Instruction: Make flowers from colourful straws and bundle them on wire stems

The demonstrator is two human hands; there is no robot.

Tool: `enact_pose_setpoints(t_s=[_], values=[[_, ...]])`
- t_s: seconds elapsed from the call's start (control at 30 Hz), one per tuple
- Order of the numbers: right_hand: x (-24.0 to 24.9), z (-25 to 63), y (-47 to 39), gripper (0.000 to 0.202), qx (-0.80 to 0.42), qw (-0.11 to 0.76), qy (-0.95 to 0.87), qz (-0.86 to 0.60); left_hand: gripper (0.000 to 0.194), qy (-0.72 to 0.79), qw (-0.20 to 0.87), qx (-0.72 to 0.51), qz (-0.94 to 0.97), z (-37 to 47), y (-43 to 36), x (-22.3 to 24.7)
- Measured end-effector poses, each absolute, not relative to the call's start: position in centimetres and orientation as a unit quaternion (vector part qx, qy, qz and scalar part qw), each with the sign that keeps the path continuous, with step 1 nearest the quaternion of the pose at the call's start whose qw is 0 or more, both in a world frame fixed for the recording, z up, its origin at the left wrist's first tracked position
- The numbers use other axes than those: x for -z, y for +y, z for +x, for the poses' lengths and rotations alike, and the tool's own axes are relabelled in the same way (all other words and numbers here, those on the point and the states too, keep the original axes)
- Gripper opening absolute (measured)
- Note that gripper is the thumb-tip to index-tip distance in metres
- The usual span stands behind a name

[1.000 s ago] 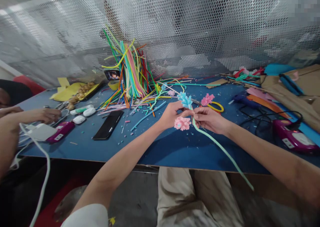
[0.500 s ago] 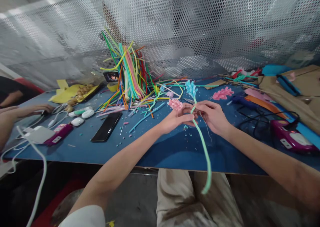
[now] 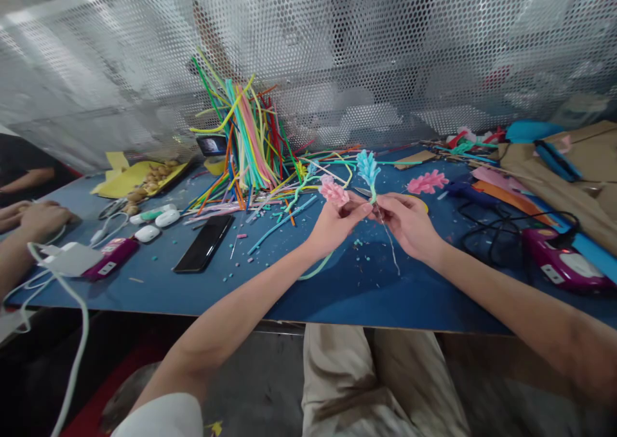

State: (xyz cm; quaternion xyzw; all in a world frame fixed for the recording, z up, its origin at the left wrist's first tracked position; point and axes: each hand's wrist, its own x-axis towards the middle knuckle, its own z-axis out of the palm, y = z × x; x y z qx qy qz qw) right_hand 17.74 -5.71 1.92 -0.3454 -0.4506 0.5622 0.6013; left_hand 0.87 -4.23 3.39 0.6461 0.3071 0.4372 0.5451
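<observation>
My left hand (image 3: 337,225) is closed, with its thumb and fingers pinching a light green pipe cleaner (image 3: 319,267) whose tail curves out below the wrist. A blue pipe-cleaner flower (image 3: 368,168) stands upright between my hands, green wound around the top of its stem. My right hand (image 3: 407,223) pinches that stem from the other side. Thin twisted wire (image 3: 392,252) hangs beneath the fingers. A pink fluffy flower (image 3: 334,191) shows just above my left hand; whether the fingers hold it is hidden. Another pink flower (image 3: 427,182) lies beyond my right hand.
A bundle of coloured pipe cleaners (image 3: 250,141) stands at the back against a perforated metal screen (image 3: 308,51). A black phone (image 3: 204,244) lies left of my arm. Farther left are white cables (image 3: 81,334) and another person's hands (image 3: 41,220). A glue gun (image 3: 470,196) lies right.
The green pipe cleaner's tail has swung from hanging in front over the table edge to the left, behind my left wrist. Wire now shows below the flower. The other person's hands have drawn back.
</observation>
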Motion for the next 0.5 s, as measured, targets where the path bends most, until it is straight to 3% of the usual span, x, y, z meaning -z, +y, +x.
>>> enact_pose_setpoints(t_s=[0.23,0.5], values=[[-2.06,17.39,-5.79,0.015,-0.590,0.609,-0.415,-0.329,0.031,0.325,0.437,-0.451,0.707,0.68,-3.96,-2.93],[-2.07,18.03,-5.74,0.018,-0.648,0.552,-0.407,-0.331,0.037,0.328,0.512,-0.439,0.661,0.77,-4.53,-3.19]])
